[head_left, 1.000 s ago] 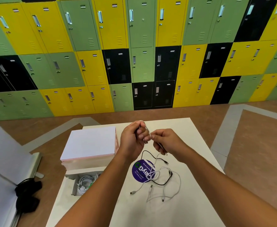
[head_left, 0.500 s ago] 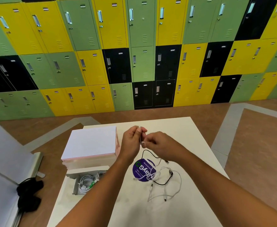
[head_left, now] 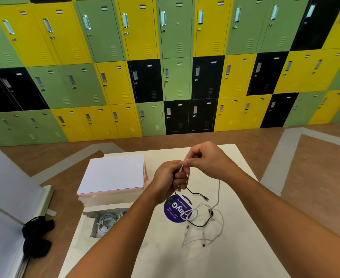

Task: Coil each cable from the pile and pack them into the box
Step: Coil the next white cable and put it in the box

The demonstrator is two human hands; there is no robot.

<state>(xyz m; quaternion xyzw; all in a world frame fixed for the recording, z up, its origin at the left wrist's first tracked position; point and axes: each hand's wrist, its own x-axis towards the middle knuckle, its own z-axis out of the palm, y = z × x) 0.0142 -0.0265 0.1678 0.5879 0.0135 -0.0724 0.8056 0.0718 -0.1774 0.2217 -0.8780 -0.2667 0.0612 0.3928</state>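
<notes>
Fingers of the right hand (head_left: 207,159) pinch a white cable (head_left: 218,189) just above the left hand (head_left: 165,177), whose curled fingers grip a bunch of it over the counter (head_left: 235,257). Slack trails to the loose pile (head_left: 203,223). The open box (head_left: 94,227), at left, holds coiled cables.

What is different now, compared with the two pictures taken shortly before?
The right hand moved up and away, from beside the left hand to above it, drawing along the white cable it pinches. A white cable end that lay by the sticker's left edge is gone from there. Unchanged: the left hand grips the same cable, the black cable lies on the table, and the box holds coiled cables.
</notes>
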